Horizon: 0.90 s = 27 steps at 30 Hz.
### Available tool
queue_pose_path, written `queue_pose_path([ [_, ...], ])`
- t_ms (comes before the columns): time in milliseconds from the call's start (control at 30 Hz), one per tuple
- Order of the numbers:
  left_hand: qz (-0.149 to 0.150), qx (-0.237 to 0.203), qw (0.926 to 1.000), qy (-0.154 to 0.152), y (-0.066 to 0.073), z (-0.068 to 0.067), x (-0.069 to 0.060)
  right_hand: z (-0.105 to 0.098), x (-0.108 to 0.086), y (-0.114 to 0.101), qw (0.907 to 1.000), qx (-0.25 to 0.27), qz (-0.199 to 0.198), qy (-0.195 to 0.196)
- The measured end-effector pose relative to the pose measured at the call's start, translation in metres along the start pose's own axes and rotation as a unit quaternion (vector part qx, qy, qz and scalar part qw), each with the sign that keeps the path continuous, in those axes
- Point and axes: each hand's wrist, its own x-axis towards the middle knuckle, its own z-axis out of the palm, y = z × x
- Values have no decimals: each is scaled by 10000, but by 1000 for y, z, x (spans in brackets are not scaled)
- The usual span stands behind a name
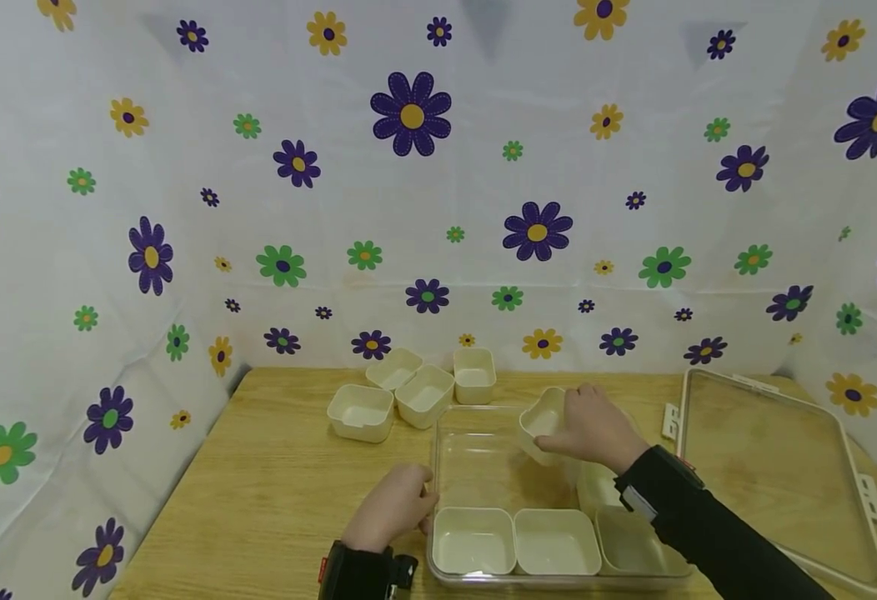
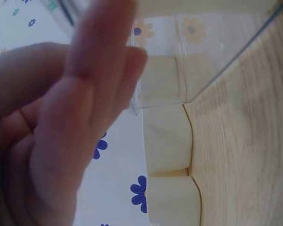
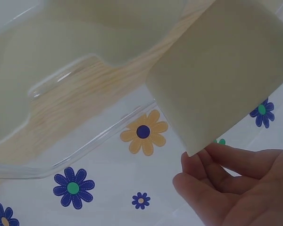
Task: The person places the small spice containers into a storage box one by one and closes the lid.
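On the table (image 1: pixel 258 500) sits a clear box (image 1: pixel 476 471), with a clear lid (image 1: pixel 772 467) to its right. The left hand (image 1: pixel 393 508) is at the box's left side; I can't tell if it grips. The right hand (image 1: pixel 592 425) pinches a cream cup (image 1: pixel 542 419) above the box's far right part. Other cups (image 1: pixel 557 542) sit inside, along the near side.

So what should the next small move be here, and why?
Probably the right hand should lower its small box onto the bare floor of the clear bin: the box is held over the bin, three others line the near side, and the open space lies behind them, with the left hand at the left wall.
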Motion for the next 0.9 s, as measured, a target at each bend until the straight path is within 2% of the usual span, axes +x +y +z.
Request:
queue_pose_path([
  [133,51,15,10000,33,0,-1,0,3,-1,2,9998,-9,10,-186],
  [333,224,72,9997,85,0,-2,-2,10,0,8,9998,-25,-111,-176],
  [467,270,108,9995,130,0,-2,-2,13,0,10,9993,75,3,-372],
  [900,109,113,9998,112,1,-1,0,20,-1,12,9960,424,335,-715],
])
